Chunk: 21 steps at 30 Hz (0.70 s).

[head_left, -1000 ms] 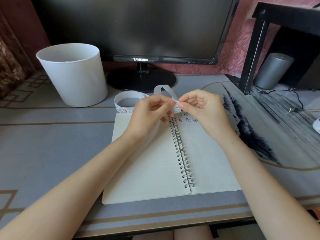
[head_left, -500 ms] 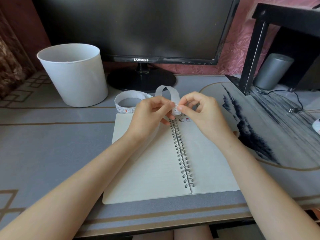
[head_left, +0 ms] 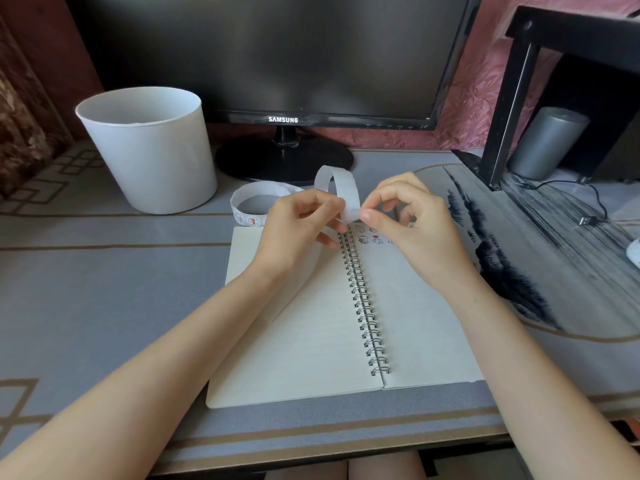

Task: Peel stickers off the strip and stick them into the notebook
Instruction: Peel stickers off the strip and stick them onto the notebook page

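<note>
Head view showed a few stickers point(head_left: 372, 238) on the notebook point(head_left: 304, 341) while our left hand point(head_left: 294, 233) and right hand point(head_left: 415, 237) pinched the strip point(head_left: 343, 188), seemingly mostly unpeeled.

A white sticker strip point(head_left: 348, 195) loops up from its coil above an open spiral notebook point(head_left: 304, 341) with small stickers point(head_left: 363, 240) atop its right page.
</note>
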### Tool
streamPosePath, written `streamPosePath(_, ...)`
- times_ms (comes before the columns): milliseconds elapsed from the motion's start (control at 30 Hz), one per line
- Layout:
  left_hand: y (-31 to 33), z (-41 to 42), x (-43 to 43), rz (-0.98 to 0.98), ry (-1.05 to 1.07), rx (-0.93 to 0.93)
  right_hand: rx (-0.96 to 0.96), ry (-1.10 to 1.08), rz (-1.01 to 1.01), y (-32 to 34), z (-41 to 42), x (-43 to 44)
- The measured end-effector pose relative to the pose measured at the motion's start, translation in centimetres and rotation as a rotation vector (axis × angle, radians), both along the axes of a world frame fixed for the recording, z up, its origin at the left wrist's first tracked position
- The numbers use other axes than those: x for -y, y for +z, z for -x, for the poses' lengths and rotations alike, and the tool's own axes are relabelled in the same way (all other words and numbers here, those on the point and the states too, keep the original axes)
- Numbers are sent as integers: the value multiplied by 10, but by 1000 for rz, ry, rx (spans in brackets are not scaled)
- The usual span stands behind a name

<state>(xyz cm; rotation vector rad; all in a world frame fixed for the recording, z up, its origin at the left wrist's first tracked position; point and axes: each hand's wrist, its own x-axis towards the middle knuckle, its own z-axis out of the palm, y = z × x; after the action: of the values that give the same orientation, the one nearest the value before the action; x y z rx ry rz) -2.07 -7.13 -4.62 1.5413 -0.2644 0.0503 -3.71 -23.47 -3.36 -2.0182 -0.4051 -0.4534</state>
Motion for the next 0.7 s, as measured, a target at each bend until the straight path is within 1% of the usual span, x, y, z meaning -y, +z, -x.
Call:
streamPosePath(67, 0, -1, -1, -9, 18, -4, -122, 4, -70, 3, 1, 4)
streamPosePath(167, -1, -2, 0, -27, 43, -3, -338, -27, -59, 2, -1, 11)
streamPosePath(300, -3, -2, 1, -64, 41, 14, -502, -121, -98, 0, -3, 16)
streamPosePath(467, -3, -2, 1, -51, 49, 13, -571, -164, -32, -8, -5, 16)
streamPosePath(700, -4, -3, 1, -65, 44, 17, -582, -138, -40, -9, -7, 14)
